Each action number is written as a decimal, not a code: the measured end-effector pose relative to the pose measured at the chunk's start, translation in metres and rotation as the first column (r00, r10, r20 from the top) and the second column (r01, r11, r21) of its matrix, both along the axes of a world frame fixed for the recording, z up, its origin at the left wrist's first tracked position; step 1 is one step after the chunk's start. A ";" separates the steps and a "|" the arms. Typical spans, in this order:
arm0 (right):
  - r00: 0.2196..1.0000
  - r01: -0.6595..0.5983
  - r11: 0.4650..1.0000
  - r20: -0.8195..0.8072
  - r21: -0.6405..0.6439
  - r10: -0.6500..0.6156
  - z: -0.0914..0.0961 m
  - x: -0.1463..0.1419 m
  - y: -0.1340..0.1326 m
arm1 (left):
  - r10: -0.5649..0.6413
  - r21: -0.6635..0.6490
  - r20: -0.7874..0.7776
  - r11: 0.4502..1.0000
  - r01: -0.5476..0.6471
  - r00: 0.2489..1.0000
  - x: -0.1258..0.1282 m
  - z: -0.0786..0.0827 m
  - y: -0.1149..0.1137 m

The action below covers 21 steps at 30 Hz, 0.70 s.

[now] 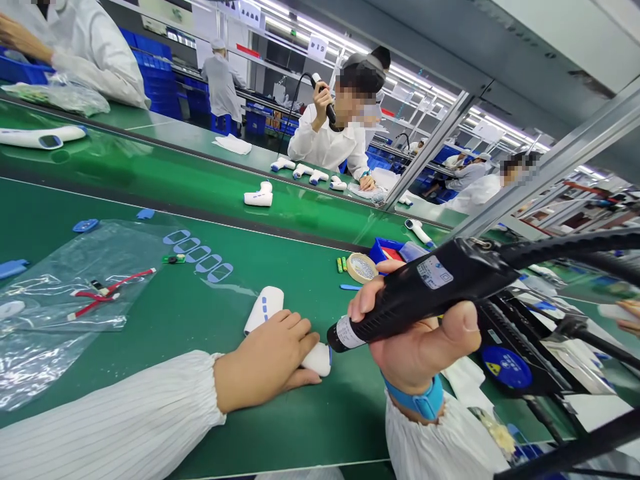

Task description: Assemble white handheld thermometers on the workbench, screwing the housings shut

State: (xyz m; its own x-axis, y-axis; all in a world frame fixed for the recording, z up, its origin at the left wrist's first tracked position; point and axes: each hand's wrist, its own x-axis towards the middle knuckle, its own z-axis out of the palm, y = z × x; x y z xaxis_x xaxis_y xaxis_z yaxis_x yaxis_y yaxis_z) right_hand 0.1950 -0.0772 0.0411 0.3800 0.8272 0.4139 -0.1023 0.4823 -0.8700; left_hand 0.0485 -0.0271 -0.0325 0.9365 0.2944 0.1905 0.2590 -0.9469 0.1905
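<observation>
On the green bench a white handheld infrared thermometer (266, 307) with small blue buttons lies under my left hand (270, 353). My left fingers are closed over its body, hiding the middle part, and its blue-edged end sticks out past the fingertips. My right hand (420, 347), with a blue wrist strap (420, 402), grips a black electric screwdriver (400, 293), thumb stretched away from the body. The tool's nose points left, just above that blue-edged end. Whether they touch I cannot tell. A thick black cable (560, 250) leaves the tool's rear.
Clear plastic bags (95, 267), red-wired parts (100, 293) and blue-edged lens pieces (197, 255) lie left. A tape roll (362, 268) and blue bin (383, 250) sit ahead. Beyond, a green conveyor (210, 190) carries thermometers; a co-worker (327, 140) holds another screwdriver. Black equipment (530, 340) stands right.
</observation>
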 end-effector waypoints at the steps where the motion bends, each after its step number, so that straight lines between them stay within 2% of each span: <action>1: 1.000 -0.007 1.000 -0.004 -0.007 0.007 -0.001 0.000 0.001 | 0.000 0.002 0.007 1.000 0.000 1.000 0.000 0.000 0.000; 7: 0.997 -0.054 0.997 -0.060 -0.058 0.051 -0.001 0.000 0.008 | -0.006 0.014 0.028 1.000 0.005 1.000 0.001 -0.002 0.001; 12: 0.996 -0.072 0.996 -0.048 -0.057 0.069 -0.001 -0.001 0.011 | -0.003 0.020 0.064 1.000 0.002 0.998 0.001 -0.004 0.001; 21: 0.994 -0.095 0.995 -0.056 -0.012 0.095 -0.006 -0.002 0.011 | -0.009 0.030 0.040 1.000 0.008 0.999 0.001 -0.003 0.001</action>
State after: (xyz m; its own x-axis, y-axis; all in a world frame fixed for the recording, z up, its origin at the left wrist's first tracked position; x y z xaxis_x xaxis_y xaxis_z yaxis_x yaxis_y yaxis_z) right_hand 0.1932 -0.0660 0.0351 0.3213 0.8663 0.3825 -0.1950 0.4558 -0.8685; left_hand 0.0492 -0.0261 -0.0358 0.9304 0.2802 0.2364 0.2438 -0.9545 0.1720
